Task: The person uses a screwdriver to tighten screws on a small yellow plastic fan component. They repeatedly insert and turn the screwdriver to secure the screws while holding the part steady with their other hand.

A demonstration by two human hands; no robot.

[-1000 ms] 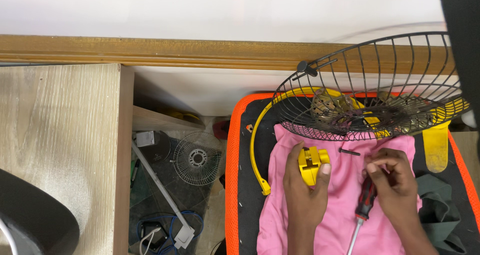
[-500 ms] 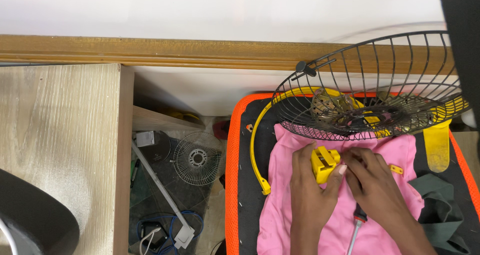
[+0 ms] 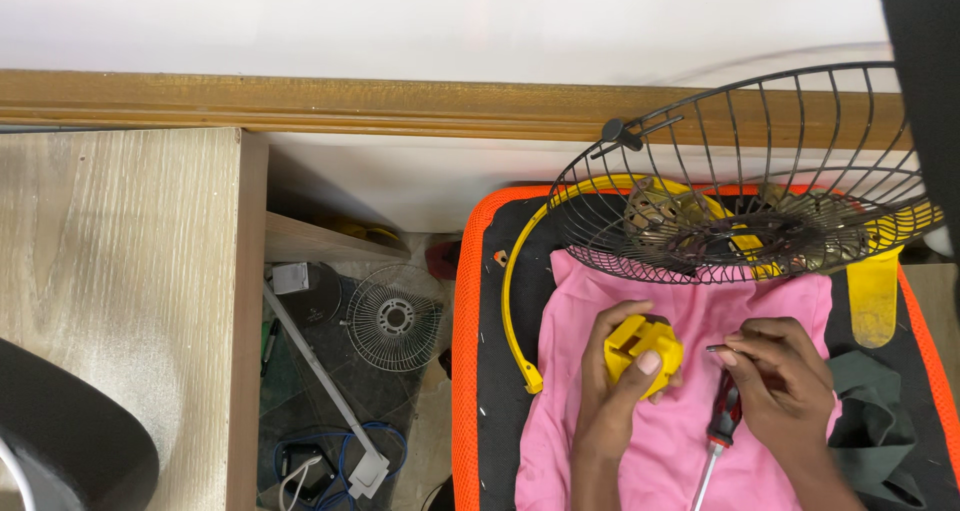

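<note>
The left hand (image 3: 618, 396) is curled around a small yellow plastic block (image 3: 642, 353), thumb pressed on its near face and fingers wrapped over the far side, so the part sits up off the pink cloth (image 3: 690, 441) in a firm grip. The right hand (image 3: 778, 381) is pinched narrow, thumb and forefinger closed on a thin dark screw (image 3: 716, 349) whose tip pokes out towards the yellow block, a small gap between the two. Just under that hand a screwdriver (image 3: 718, 433) with a red and black handle lies on the cloth, its metal shaft pointing towards the person; whether the palm touches it I cannot tell.

The cloth is spread over a black pad with an orange rim (image 3: 462, 371). At the far edge of the cloth a black wire fan guard (image 3: 770, 161) stands tilted, a metal motor showing through its bars. A yellow curved ring (image 3: 512, 301) arcs along the left of the cloth, and a yellow flat piece (image 3: 873, 296) lies at the right. A dark green cloth (image 3: 880, 411) is bunched beside the right wrist. Off to the left, down on the floor beside a pale wooden top (image 3: 110, 261), rests a small round wire grille (image 3: 394, 317)
</note>
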